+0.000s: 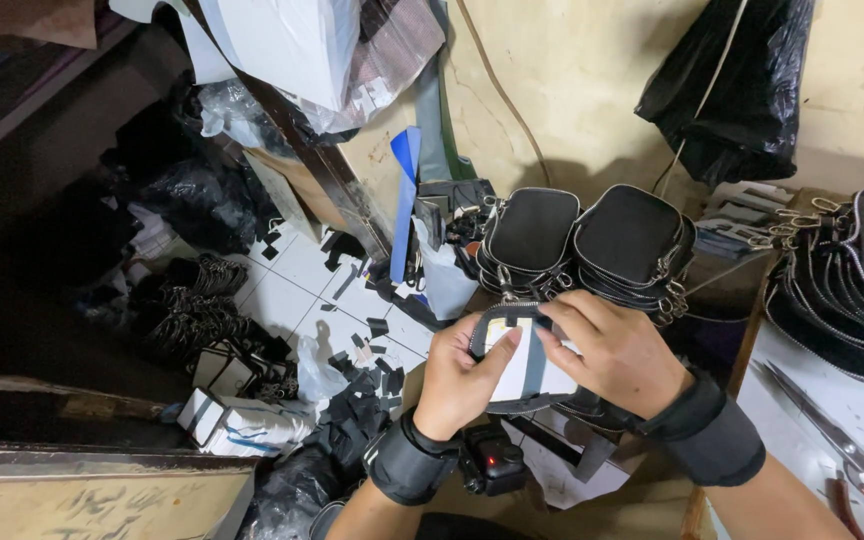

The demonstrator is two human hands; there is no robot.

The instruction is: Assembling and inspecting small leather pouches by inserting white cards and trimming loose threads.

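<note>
We see two leaning stacks of finished black zipped pouches with silver zippers (582, 245) against the wall, and a further row of the same pouches (852, 280) on the white surface (802, 400) at the right, so we judge a good share of the work is done. The piece in hand, a small black pouch with a white card insert (522, 365), sits in front of those stacks, between both hands. Our left hand (457, 385) is closed around its left edge, thumb pressed on the card; our right hand (617, 350) clamps its top right corner, fingers curled over. It looks unfinished, the card showing.

Black offcuts (362, 395) litter the tiled floor. Red-handled scissors (842, 440) lie on the surface, partly cut off. The pouch's underside and lower edge are hidden; the dark shelf space at left is too dim to read.
</note>
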